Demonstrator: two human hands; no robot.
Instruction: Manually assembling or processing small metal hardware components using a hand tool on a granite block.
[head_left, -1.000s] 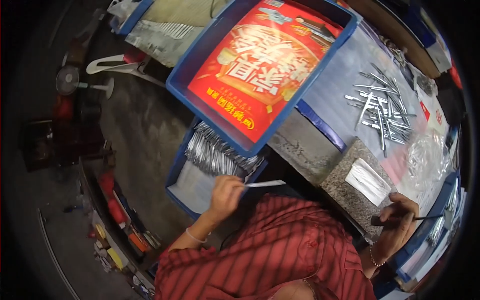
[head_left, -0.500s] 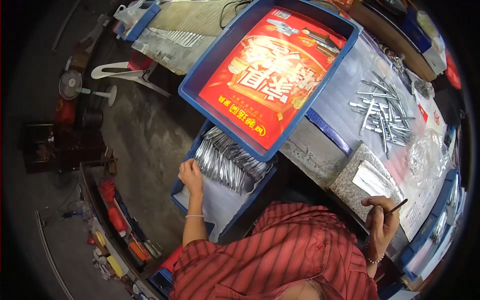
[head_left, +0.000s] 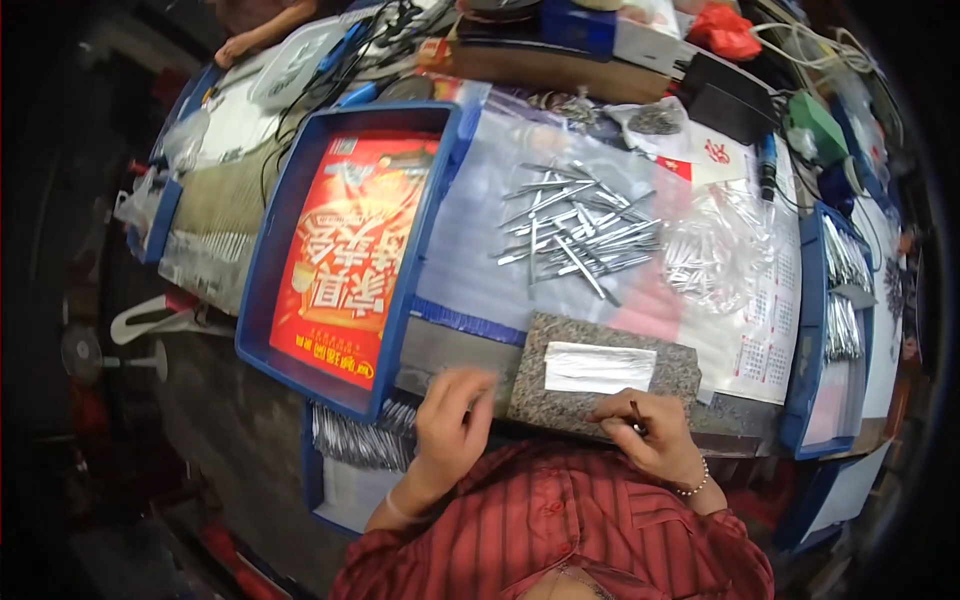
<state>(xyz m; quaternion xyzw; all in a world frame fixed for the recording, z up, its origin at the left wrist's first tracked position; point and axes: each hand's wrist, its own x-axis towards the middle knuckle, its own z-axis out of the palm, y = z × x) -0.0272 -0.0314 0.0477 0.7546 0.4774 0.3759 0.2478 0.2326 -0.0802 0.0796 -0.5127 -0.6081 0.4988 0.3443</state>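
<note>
My right hand (head_left: 650, 435) is closed on a thin dark stick (head_left: 636, 412), seen nearly end-on, over the near edge of a speckled stone slab (head_left: 608, 408). A folded white cloth or paper pad (head_left: 585, 368) lies on the slab. My left hand (head_left: 455, 425), slightly blurred, is loosely curled with the thumb apart and nothing visible in it. It is between the slab and the blue tray. Beyond the slab, a loose pile of slim silvery metal rods (head_left: 580, 230) lies on plastic sheeting. More silvery pieces (head_left: 350, 437) lie in a lower blue bin (head_left: 318, 485).
A blue tray (head_left: 395, 345) lined with a red printed sheet stands left on the table. Clear plastic bags (head_left: 715, 250) lie right of the rods. A blue box (head_left: 800, 410) of silvery pieces stands far right. Another person's hand (head_left: 237, 46) shows far left.
The view has swung right. My left hand has left the lower bin and come up to the table edge. My right hand, still with the stick, is now at the slab's near edge.
</note>
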